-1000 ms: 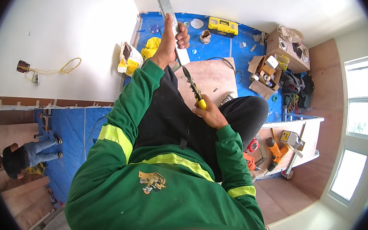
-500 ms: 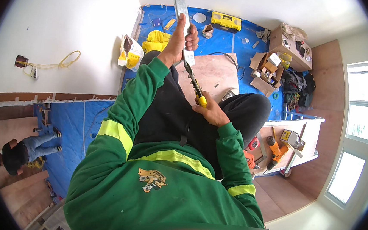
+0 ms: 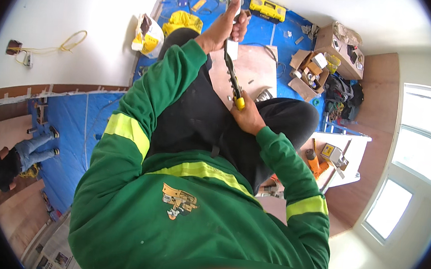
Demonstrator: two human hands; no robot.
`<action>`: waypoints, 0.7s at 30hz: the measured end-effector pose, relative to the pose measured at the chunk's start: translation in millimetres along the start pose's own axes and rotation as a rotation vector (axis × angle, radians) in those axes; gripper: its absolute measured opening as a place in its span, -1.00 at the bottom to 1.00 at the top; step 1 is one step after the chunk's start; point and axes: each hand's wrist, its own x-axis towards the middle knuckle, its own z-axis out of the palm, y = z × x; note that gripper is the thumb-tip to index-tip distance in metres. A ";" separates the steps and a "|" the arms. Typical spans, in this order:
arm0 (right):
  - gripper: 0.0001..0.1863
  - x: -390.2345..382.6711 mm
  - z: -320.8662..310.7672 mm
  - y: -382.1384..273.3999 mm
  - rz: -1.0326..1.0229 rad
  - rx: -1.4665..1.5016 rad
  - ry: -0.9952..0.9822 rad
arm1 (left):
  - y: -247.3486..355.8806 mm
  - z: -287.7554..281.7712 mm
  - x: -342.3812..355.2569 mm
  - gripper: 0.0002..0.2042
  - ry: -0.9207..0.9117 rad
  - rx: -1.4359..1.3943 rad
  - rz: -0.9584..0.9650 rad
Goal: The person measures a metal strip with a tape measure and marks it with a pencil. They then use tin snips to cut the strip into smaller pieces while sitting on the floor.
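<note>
My left hand is wrapped round a long, narrow galvanized metal strip, thumb along its face. The strip runs from the upper edge of the view down to just below my fist. At its lower end are the dark jaws of a pair of tin snips with yellow handle ends. Whether the jaws bite into the metal cannot be made out. My right hand is closed round the handles, above my black-trousered lap. Its fingers are partly hidden beneath the grip.
A plywood sheet lies on blue sheeting. Beyond stand a yellow toolbox and a yellow bag. Right are an open cardboard box and a bench with orange power tools. Another person is at far left.
Both hands, with the strip and snips, sit slightly higher and farther right in the view. My right elbow has swung outward. The surroundings have shifted as my head moved.
</note>
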 end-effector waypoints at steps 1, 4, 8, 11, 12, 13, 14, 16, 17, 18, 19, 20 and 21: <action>-0.66 1.6 1.4 0.1 0.009 -0.014 0.000 | -3.9 -7.1 1.7 -0.34 -0.023 -0.001 0.007; -0.70 10.1 4.3 -1.3 -0.008 -0.012 0.032 | -1.9 -36.6 19.9 -0.41 -0.260 -0.183 -0.082; -0.76 18.3 2.8 -5.7 0.013 -0.025 0.023 | -8.5 -49.7 21.3 -0.50 -0.159 -0.295 -0.074; -0.76 21.0 1.5 -5.1 0.035 -0.032 0.012 | -10.0 -36.1 7.1 -0.36 0.078 -0.005 0.050; -0.76 20.7 2.3 -3.4 0.028 -0.029 -0.007 | -7.1 -30.3 3.3 -0.35 0.030 0.010 0.111; -0.75 21.7 3.3 -1.4 0.059 -0.032 -0.035 | -2.5 -25.7 -1.0 -0.35 0.094 0.198 0.072; -0.73 22.4 4.4 1.6 0.076 -0.033 -0.078 | -0.2 -19.8 -5.4 -0.34 0.094 0.380 0.078; -0.69 25.2 7.6 8.1 0.136 -0.078 -0.167 | -0.9 -6.7 -10.4 -0.31 0.044 0.829 0.173; -0.67 24.9 10.3 11.7 0.176 -0.122 -0.211 | -3.7 -3.1 -17.4 -0.31 -0.045 0.959 0.208; -0.65 27.6 9.9 14.7 0.222 -0.195 -0.261 | -3.2 -0.4 -17.3 -0.30 -0.040 0.997 0.224; -0.62 26.9 10.3 17.7 0.230 -0.190 -0.274 | -3.5 0.0 -18.9 -0.29 -0.037 1.055 0.202; -0.62 26.3 8.8 20.2 0.255 -0.191 -0.257 | -1.8 -1.6 -18.3 -0.29 0.040 0.897 0.229; -0.62 24.3 7.0 22.1 0.230 -0.206 -0.226 | 0.7 -4.8 -16.5 -0.28 0.103 0.759 0.222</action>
